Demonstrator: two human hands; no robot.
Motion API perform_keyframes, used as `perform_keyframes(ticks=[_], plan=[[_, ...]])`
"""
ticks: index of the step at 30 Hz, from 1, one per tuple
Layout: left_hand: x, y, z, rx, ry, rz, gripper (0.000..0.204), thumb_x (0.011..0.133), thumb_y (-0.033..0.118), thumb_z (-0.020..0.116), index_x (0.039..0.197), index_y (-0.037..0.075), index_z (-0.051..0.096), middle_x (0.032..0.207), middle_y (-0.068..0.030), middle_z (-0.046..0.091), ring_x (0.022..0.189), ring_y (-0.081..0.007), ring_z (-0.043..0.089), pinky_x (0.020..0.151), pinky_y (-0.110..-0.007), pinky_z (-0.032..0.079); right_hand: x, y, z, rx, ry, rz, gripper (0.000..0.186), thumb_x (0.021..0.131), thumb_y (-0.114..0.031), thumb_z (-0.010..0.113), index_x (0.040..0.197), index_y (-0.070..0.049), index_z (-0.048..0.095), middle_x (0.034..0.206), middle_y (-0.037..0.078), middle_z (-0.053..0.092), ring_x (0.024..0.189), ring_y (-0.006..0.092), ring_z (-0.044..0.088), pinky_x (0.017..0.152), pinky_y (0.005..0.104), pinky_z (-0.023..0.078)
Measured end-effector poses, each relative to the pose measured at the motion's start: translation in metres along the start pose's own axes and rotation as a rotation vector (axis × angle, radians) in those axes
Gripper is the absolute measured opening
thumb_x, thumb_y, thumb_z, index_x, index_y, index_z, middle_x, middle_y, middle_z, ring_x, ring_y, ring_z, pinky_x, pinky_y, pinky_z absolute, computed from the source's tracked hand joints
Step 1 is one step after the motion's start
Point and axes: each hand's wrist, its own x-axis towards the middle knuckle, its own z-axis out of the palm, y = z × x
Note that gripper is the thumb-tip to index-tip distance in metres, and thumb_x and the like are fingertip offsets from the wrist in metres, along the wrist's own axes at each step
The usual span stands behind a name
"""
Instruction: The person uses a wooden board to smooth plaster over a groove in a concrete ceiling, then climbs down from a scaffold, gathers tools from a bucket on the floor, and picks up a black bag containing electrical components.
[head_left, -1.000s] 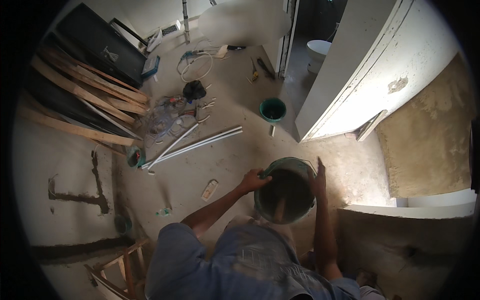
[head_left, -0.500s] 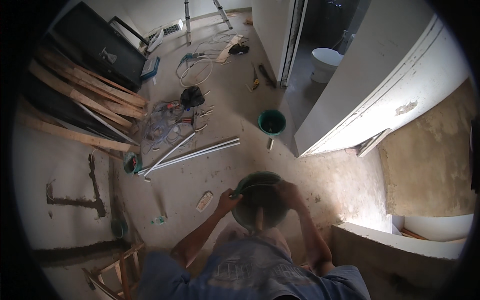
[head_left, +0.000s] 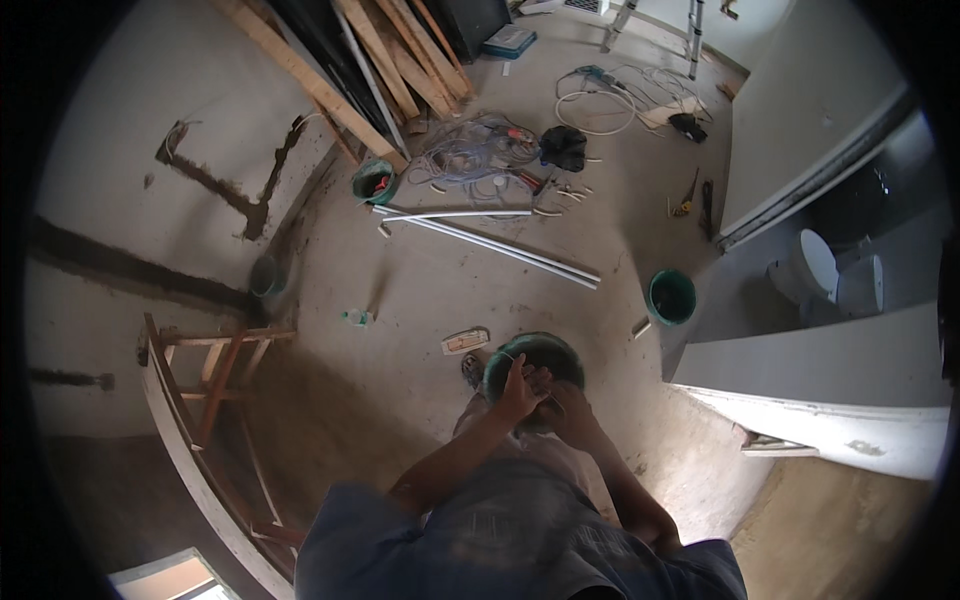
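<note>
A dark green bucket (head_left: 556,352) is right in front of my body, its inside in deep shadow. Over its opening my left hand (head_left: 524,390) is raised with thumb and fingers apart, no object visible in it. My right hand (head_left: 568,416) is close beside it at the near right of the opening; its fingers are partly hidden and too dark to read. A thin pale line, perhaps the bucket's wire handle, passes by the hands. Just left of the bucket, a small pale flat tool (head_left: 466,341) lies on the floor near my shoe (head_left: 472,372).
White pipes (head_left: 500,246) lie ahead, with tangled clear hose (head_left: 470,150) and a black bag (head_left: 563,147) beyond. Another green bucket (head_left: 672,297) stands right, and a smaller one (head_left: 374,182) left. A wooden frame (head_left: 215,390) is on the left; planks (head_left: 310,80) lean behind.
My view has swung to the right side of the room's layout, shifting everything. My hands have left the bucket's two sides and come together over its opening.
</note>
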Motion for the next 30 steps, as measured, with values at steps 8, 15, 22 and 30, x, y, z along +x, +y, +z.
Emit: perform_keyframes(ticks=[8,15,22,30], plan=[[0.094,0.127,-0.062,-0.003,0.399,0.155,0.045,0.089,0.038,0.063,0.121,0.008,0.053,0.091,-0.0083,0.059,0.082,-0.0188,0.056,0.062,-0.035,0.038,-0.052,-0.031,0.033,0.376,-0.428,0.509,0.051,0.091,-0.025,0.06,0.136,-0.005,0.046,0.137,0.017,0.048,0.128,0.0302,0.045,0.107,0.0404,0.035],[0.201,0.245,-0.175,0.096,0.629,0.18,0.027,0.09,0.034,0.062,0.092,0.007,0.057,0.085,-0.0084,0.06,0.071,-0.0184,0.051,0.066,-0.04,0.043,-0.049,-0.015,0.066,0.255,-0.223,0.94,0.051,0.091,-0.026,0.06,0.136,-0.005,0.046,0.137,0.018,0.048,0.128,0.0304,0.045,0.107,0.0405,0.035],[0.287,0.322,-0.257,-0.107,0.44,0.237,0.07,0.083,0.043,0.068,0.138,0.012,0.036,0.126,-0.0117,0.047,0.121,-0.0264,0.045,0.102,-0.049,0.033,-0.045,-0.003,0.108,0.206,-0.172,1.164,0.052,0.091,-0.027,0.06,0.136,-0.005,0.046,0.137,0.018,0.048,0.128,0.0306,0.045,0.107,0.0406,0.035],[0.368,0.383,-0.326,-0.197,0.539,0.337,0.079,0.08,0.042,0.073,0.142,0.016,0.032,0.143,-0.0154,0.034,0.131,-0.0302,0.037,0.103,-0.054,0.036,-0.043,0.033,0.158,0.164,-0.269,1.234,0.052,0.091,-0.028,0.059,0.136,-0.004,0.046,0.137,0.018,0.048,0.129,0.0309,0.044,0.107,0.0407,0.035]])
